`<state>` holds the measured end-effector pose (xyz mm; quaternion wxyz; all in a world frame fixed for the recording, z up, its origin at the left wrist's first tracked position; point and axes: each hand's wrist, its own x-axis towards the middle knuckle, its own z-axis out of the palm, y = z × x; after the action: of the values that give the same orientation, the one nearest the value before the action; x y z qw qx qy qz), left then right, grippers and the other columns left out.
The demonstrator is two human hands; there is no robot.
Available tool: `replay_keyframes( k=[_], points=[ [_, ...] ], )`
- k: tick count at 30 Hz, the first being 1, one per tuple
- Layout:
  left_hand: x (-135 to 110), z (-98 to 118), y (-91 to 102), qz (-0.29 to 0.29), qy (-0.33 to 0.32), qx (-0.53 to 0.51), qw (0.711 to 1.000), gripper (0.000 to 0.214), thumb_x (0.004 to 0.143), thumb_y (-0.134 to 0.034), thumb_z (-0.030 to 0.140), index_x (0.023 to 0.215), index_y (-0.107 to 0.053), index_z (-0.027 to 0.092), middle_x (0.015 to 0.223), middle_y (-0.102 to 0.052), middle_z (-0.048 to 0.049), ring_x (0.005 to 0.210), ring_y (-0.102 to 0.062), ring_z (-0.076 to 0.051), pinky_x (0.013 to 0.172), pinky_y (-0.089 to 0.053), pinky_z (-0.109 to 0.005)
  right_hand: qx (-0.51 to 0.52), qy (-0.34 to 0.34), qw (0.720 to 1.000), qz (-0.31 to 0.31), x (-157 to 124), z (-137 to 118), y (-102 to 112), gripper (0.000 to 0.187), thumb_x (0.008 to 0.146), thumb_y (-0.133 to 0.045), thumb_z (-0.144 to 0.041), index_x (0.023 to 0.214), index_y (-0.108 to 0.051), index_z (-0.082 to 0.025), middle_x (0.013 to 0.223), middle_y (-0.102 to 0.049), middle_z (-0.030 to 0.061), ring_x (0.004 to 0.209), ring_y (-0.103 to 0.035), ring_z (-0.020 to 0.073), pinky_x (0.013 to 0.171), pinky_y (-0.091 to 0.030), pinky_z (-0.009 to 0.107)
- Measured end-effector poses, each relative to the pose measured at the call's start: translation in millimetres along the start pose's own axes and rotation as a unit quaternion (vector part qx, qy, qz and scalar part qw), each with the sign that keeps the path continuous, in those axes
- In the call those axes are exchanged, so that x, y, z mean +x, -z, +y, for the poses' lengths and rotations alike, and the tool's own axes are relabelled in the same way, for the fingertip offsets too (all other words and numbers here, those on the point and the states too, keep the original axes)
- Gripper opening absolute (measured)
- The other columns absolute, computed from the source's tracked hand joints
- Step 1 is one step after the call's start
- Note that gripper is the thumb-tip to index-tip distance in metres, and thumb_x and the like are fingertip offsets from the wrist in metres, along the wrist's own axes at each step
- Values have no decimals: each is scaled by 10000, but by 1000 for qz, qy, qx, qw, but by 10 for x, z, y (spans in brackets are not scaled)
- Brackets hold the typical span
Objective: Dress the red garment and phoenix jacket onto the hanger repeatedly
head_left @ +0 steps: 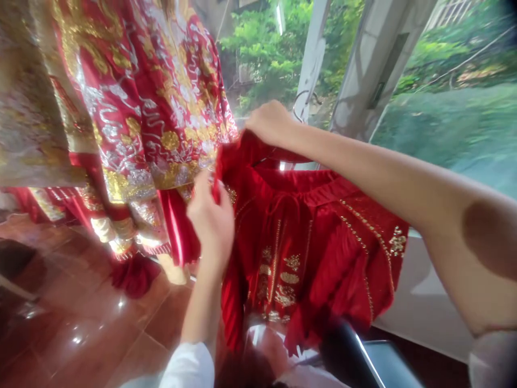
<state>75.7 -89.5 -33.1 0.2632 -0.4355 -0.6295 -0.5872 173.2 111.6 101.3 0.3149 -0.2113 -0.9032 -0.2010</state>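
A red skirt (323,253) with gold beading and a tied drawstring waist hangs in front of me on a hanger, whose round metal hook (299,108) shows above it. My left hand (212,215) is closed on the skirt's left edge, thumb up. Higher up, my right hand (269,124) makes a fist over the top left corner of the waistband, its arm reaching across from the right. Most of the hanger lies behind fabric and my right forearm, so I cannot tell whether that hand also holds it.
Red jackets (161,108) with gold and silver embroidery hang close at the left. Behind the skirt stand a window frame (363,70) and glass with greenery outside. Below are a tiled floor (81,323) and a dark flat-edged object (363,355).
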Motion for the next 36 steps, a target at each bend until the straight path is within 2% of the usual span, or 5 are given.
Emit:
replay_keyframes(
  k=[6, 13, 18, 26, 36],
  points=[
    [-620, 92, -596, -269, 40, 30, 962, 301, 879, -529, 188, 1169, -528, 107, 1030, -677, -159, 902, -674, -266, 787, -517, -362, -116, -13, 981, -155, -352, 80, 297, 118, 735, -581, -46, 682, -674, -95, 811, -715, 109, 942, -651, 232, 831, -442, 347],
    [170, 356, -632, -136, -74, -33, 987, 589, 790, -658, 468, 1280, -507, 178, 1288, -584, -155, 1225, -500, -317, 1030, -399, -450, -20, -9, 960, -278, -422, 16, 267, 264, 759, -502, -102, 924, -708, -106, 758, -643, 95, 689, -549, 172, 640, -343, 307],
    [854, 136, -1067, -471, -63, -162, 865, 343, 712, -669, 407, 947, -677, 158, 924, -692, -74, 889, -622, -237, 859, -476, -372, 9, -41, 974, -223, -485, -14, 324, 230, 769, -553, -195, 923, -712, -134, 768, -632, 74, 766, -556, 187, 659, -337, 296],
    [885, 42, -992, -493, 36, -239, 836, 285, 713, -673, 459, 729, -673, 174, 684, -651, -38, 673, -610, -176, 685, -496, -325, 114, -185, 969, 114, -1322, 459, 794, 244, 867, -495, -225, 997, -678, -129, 918, -680, 104, 837, -612, 173, 807, -447, 315],
    [1034, 417, -1350, -552, 64, -241, 796, 317, 701, -589, 326, 926, -740, 162, 839, -722, -75, 924, -673, -272, 856, -545, -418, 305, -244, 868, -307, -1395, 910, 484, 342, 677, -750, -278, 998, -703, -168, 852, -714, 43, 828, -653, 183, 894, -525, 346]
  ],
)
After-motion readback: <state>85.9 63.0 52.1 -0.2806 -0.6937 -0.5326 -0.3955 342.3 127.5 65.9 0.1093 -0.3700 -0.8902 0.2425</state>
